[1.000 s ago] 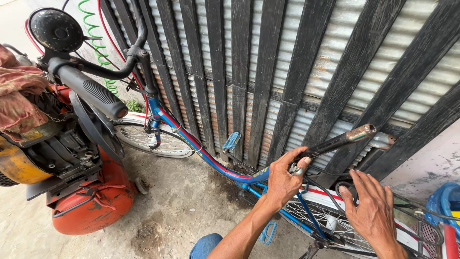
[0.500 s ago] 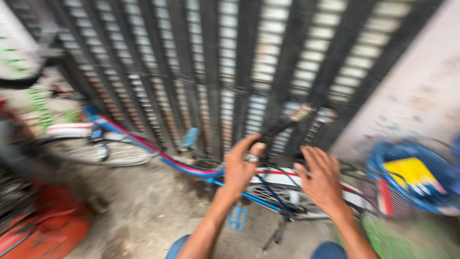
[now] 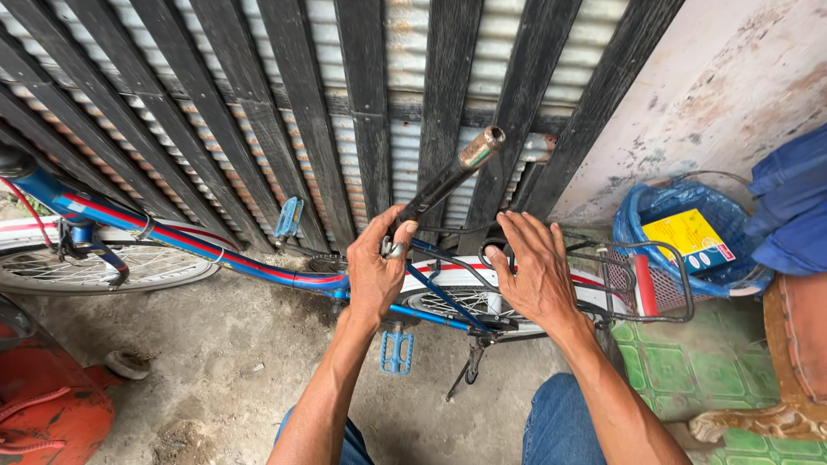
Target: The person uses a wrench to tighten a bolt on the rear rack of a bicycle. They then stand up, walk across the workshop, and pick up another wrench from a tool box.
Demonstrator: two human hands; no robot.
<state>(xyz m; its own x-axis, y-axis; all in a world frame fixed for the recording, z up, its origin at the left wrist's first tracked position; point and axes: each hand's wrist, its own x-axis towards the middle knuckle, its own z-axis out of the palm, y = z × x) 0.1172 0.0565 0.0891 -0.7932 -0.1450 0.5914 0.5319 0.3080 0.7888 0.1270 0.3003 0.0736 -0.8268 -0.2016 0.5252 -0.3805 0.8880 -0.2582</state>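
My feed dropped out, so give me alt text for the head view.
The left hand grips the base of a bare black seat post on a blue bicycle, while the right hand rests over its rear wheel, beside a black slatted gate.

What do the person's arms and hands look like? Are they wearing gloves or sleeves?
No gloves and no sleeves in view: both forearms are bare up to the picture's edge. The left hand wears a silver-coloured ring on one finger. The right hand shows no ring, watch or band. Both hands look lean and veiny with short nails. Below them, blue denim trousers cover the knees.
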